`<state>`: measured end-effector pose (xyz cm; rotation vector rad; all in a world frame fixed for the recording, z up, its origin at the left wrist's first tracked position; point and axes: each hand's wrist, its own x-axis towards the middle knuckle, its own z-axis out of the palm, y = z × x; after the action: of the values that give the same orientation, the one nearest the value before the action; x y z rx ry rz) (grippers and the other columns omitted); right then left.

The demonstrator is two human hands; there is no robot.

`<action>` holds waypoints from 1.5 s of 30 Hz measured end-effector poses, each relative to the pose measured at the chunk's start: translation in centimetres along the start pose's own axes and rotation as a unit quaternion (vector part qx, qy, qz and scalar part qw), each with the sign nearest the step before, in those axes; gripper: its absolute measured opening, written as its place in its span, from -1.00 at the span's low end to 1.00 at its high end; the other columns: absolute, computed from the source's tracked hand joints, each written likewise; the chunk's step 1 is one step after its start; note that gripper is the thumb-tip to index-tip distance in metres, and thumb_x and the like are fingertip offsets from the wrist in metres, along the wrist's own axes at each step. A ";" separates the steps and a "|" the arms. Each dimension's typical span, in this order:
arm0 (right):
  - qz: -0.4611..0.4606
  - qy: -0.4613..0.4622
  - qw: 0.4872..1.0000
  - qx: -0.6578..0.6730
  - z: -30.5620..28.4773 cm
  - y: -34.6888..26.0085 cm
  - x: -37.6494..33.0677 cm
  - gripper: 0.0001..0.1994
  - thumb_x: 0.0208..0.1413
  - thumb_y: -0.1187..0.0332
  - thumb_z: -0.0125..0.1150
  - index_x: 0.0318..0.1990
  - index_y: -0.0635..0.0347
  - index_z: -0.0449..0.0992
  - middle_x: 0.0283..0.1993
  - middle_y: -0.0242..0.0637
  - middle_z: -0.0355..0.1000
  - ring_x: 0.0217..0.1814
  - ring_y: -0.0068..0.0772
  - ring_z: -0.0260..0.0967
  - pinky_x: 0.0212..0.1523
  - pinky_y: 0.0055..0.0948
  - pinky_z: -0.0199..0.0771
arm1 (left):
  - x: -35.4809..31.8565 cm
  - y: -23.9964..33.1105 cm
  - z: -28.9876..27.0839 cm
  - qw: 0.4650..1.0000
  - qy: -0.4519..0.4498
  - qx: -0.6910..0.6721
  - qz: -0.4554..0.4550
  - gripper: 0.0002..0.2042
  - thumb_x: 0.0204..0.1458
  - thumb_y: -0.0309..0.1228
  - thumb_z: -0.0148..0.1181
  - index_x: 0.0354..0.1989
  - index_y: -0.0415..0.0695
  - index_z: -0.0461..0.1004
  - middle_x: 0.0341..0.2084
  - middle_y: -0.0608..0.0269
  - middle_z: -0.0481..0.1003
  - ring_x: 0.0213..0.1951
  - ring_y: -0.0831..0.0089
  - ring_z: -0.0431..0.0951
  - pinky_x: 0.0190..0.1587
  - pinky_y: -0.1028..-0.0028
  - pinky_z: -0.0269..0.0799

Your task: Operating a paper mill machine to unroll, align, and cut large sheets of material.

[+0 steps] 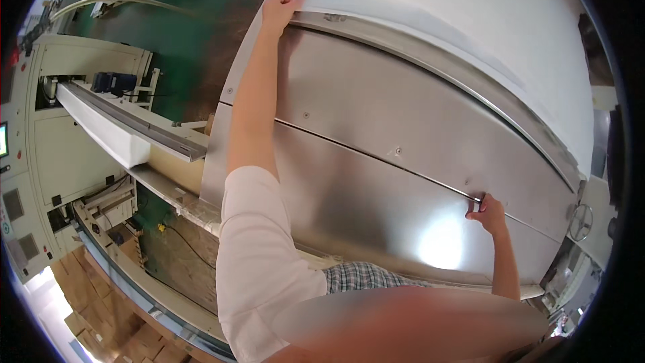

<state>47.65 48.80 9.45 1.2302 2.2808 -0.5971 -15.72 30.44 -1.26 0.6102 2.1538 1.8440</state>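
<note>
My left hand [279, 13] reaches to the far left corner of a broad white sheet [416, 27], which lies over the far side of a metal table. Its fingers are pinched together at the sheet's corner. Lower and to the right, my right hand [490, 214] is curled at a dark seam in the brushed metal tabletop [349, 81]. Thumb and forefinger close round a small dark piece there, too small to name. A raised metal strip [463, 87] runs along the near edge of the white sheet.
A pale machine cabinet [80, 134] stands at the left, with a long rail and white roll [107, 128] reaching toward the table. Past it is a green floor [181, 33]. Cardboard boxes [114, 302] sit lower left; a handwheel [580, 222] is at the table's right end.
</note>
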 end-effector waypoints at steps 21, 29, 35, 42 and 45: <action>0.010 -0.013 1.000 -0.025 0.0 -0.1 0.4 -0.53 -0.61 0.22 0.50 -0.62 0.21 0.27 -0.68 -0.23 0.32 -0.60 -0.22 0.31 -0.54 -0.37 0.30 | 9.7 1.0 5.3 0.996 0.056 -0.068 0.026 -0.82 -0.07 -0.35 0.01 -0.38 -0.17 0.46 -0.42 0.33 0.45 -0.33 0.53 0.39 -0.28 0.51 0.28; 0.016 0.006 1.000 0.013 0.2 1.0 -0.1 -0.51 -0.62 0.21 0.50 -0.64 0.19 0.23 -0.67 -0.19 0.33 -0.58 -0.16 0.32 -0.53 -0.35 0.30 | 7.2 4.9 3.6 0.994 -0.097 0.004 -0.040 -0.73 -0.04 -0.24 -0.02 -0.27 -0.15 0.46 -0.37 0.27 0.45 -0.30 0.46 0.39 -0.23 0.47 0.28; 0.011 -0.014 1.000 0.015 -0.2 0.0 -0.2 -0.51 -0.60 0.17 0.49 -0.63 0.19 0.25 -0.64 -0.17 0.34 -0.54 -0.12 0.33 -0.49 -0.32 0.31 | 6.4 10.6 10.6 0.822 -0.323 0.452 0.129 -0.42 -0.06 0.11 -0.06 -0.11 -0.18 0.41 -0.11 -0.03 0.39 -0.02 0.15 0.35 0.02 0.34 0.20; -0.140 0.032 0.989 -0.036 -0.6 3.6 3.8 -0.71 -0.16 0.20 0.23 -0.63 0.20 0.32 -0.56 -0.11 0.34 -0.47 0.00 0.29 -0.46 -0.24 0.30 | -1.0 16.6 23.0 0.703 -0.470 0.507 0.167 -0.02 -0.51 0.26 0.21 0.13 -0.11 0.14 0.02 0.17 0.31 0.06 0.20 0.28 0.05 0.22 0.19; -0.223 0.195 0.955 0.007 -7.0 -4.9 9.5 -0.78 -0.07 0.25 0.13 -0.40 0.25 0.39 -0.47 -0.12 0.38 -0.41 -0.08 0.34 -0.38 -0.26 0.33 | -1.7 15.2 21.1 0.674 -0.432 0.563 0.205 -0.09 -0.50 0.05 0.33 0.14 -0.04 0.11 0.03 0.18 0.28 0.08 0.20 0.25 0.02 0.07 0.14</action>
<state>37.47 56.56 10.08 0.8943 2.9294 -0.5585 -2.57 50.05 9.79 1.8145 2.1735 -0.1581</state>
